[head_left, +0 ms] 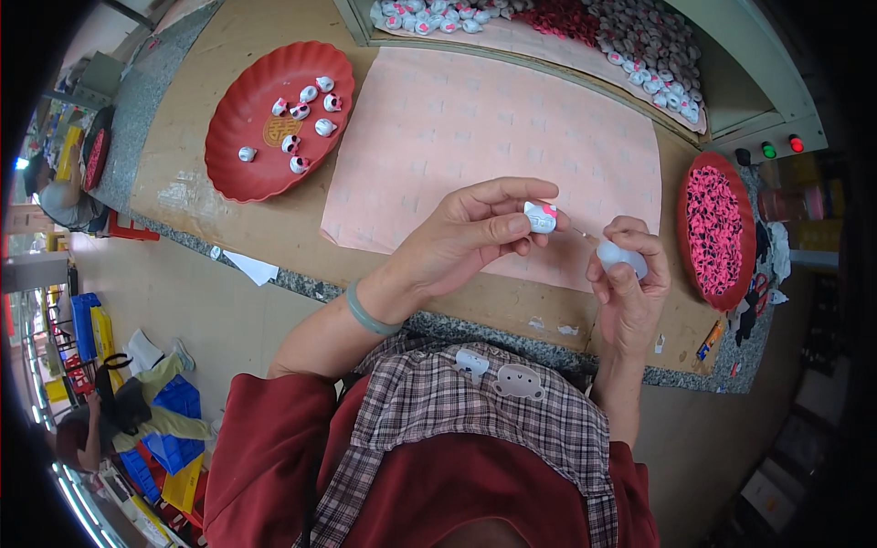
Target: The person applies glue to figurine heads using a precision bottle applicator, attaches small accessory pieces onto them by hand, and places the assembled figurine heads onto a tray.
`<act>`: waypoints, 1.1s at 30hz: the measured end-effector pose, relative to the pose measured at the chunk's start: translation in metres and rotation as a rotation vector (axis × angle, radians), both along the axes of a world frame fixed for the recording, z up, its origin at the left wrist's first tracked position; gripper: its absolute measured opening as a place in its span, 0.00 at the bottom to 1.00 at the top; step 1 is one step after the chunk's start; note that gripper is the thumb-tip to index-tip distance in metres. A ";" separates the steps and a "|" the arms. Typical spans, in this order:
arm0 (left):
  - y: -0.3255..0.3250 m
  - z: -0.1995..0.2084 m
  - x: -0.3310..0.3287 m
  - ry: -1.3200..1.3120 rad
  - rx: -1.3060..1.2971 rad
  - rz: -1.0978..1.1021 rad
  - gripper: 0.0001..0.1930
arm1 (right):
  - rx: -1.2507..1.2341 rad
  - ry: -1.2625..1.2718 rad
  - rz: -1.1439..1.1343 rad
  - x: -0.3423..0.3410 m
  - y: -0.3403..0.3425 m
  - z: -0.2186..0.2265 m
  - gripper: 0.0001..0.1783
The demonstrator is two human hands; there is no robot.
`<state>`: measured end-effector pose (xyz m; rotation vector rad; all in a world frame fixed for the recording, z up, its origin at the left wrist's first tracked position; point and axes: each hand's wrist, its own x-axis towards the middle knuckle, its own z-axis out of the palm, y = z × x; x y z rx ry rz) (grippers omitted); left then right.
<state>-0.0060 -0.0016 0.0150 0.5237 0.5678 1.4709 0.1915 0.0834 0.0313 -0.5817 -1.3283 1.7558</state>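
One cat-head piece [541, 219] is pinched in the left grip [464, 222]; the right grip [639, 290] clasps a bottle [617, 252].

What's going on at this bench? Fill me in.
A person pinches a white cat-head piece with a pink bow in the left hand. The right hand grips a small translucent squeeze bottle, its thin tip pointing toward the piece. Similar white pieces lie in the red scalloped tray on the left; pink-and-black pieces fill the red tray on the right.
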 end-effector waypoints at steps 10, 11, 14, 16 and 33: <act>-0.001 0.000 0.004 0.016 0.026 0.001 0.17 | 0.182 -0.009 -0.239 -0.001 -0.008 0.009 0.26; -0.001 0.000 0.004 0.018 0.031 0.004 0.17 | 0.214 -0.013 -0.250 -0.001 -0.008 0.009 0.27; -0.001 0.001 0.004 0.027 0.033 0.014 0.17 | 0.308 -0.056 -0.269 -0.001 -0.009 0.012 0.29; -0.001 0.003 0.004 0.046 0.027 0.025 0.17 | 0.430 -0.132 -0.287 -0.001 -0.009 0.014 0.29; 0.001 0.003 0.001 0.293 0.062 0.138 0.15 | 0.587 -0.197 -0.320 -0.007 -0.012 0.021 0.31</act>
